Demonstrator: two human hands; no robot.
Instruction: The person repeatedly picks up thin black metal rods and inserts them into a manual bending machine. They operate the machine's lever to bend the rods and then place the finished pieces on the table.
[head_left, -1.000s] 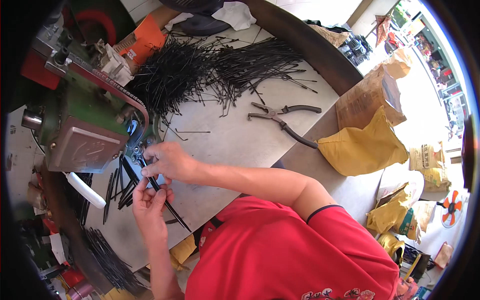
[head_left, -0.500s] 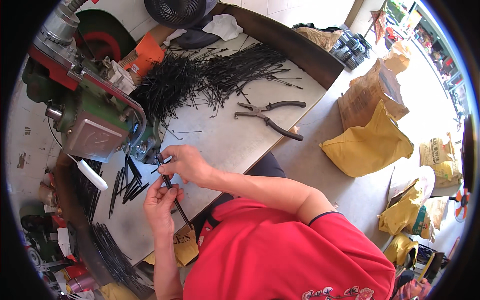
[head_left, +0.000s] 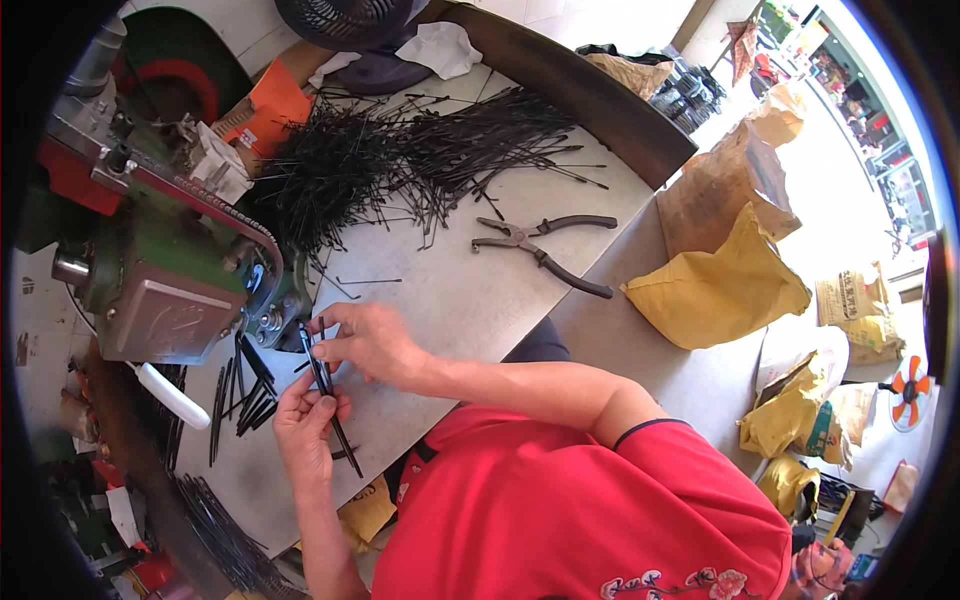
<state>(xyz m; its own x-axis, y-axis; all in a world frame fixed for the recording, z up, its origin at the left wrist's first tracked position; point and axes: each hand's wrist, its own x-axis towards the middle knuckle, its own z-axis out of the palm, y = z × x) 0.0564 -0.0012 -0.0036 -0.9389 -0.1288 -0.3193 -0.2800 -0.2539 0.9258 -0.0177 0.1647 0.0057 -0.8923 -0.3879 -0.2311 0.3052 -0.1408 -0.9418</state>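
My left hand (head_left: 304, 428) is closed round the middle of a slim black rod (head_left: 346, 452), which slants down toward my lap. At the upper end of the rod, my right hand (head_left: 372, 345) pinches with thumb and fingers. A second thin black piece shows between the right fingers, and its exact form is hard to make out. Both hands are just in front of the lower head of a green machine (head_left: 170, 270). Several loose black rods (head_left: 258, 400) lie on the table left of my hands.
A large tangle of thin black wire rods (head_left: 340, 165) covers the far part of the table (head_left: 450, 300). Black-handled pliers (head_left: 540, 245) lie on the right. More black rods (head_left: 225, 525) are stacked at lower left. A yellow sack (head_left: 715, 285) stands on the floor.
The view has shifted slightly. Both hands still hold the rod; the right fingers have spread somewhat at its upper end, where a second thin piece now stands apart from it.
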